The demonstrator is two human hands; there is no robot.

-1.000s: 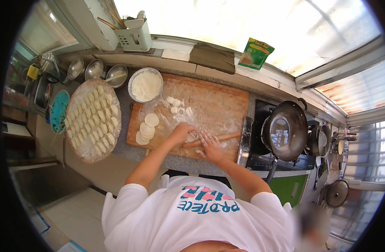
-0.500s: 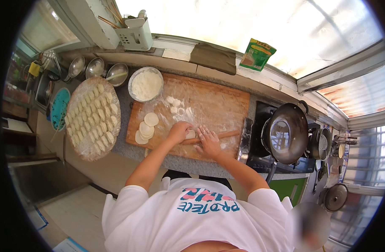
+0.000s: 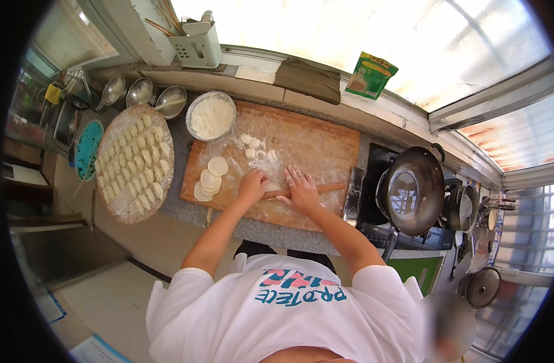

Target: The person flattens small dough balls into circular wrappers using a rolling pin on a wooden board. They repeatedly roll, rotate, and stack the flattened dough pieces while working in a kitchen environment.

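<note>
On the floured wooden board (image 3: 301, 130), my right hand (image 3: 301, 192) lies with outstretched fingers over a wooden rolling pin (image 3: 331, 187). My left hand (image 3: 252, 186) is closed, its curled fingers at the edge of a pale dough wrapper (image 3: 273, 186) beside the pin's left part. Most of that wrapper is hidden between the hands. To the left lie several overlapping round wrappers (image 3: 209, 181). Small dough pieces (image 3: 251, 143) sit above my hands on scattered flour. A bowl of flour (image 3: 210, 116) stands at the board's far left corner.
At the left, a round tray (image 3: 121, 213) carries rows of dumplings, with a turquoise basin (image 3: 88, 142) beside it. Metal bowls (image 3: 171, 101) line the wall. A cleaver-like blade (image 3: 353, 196) lies at the board's right edge; beyond is a wok (image 3: 413, 193) on the stove.
Both hands have shifted slightly away from me, and the rolling pin's left part has moved with them. My left hand has also moved a little left.
</note>
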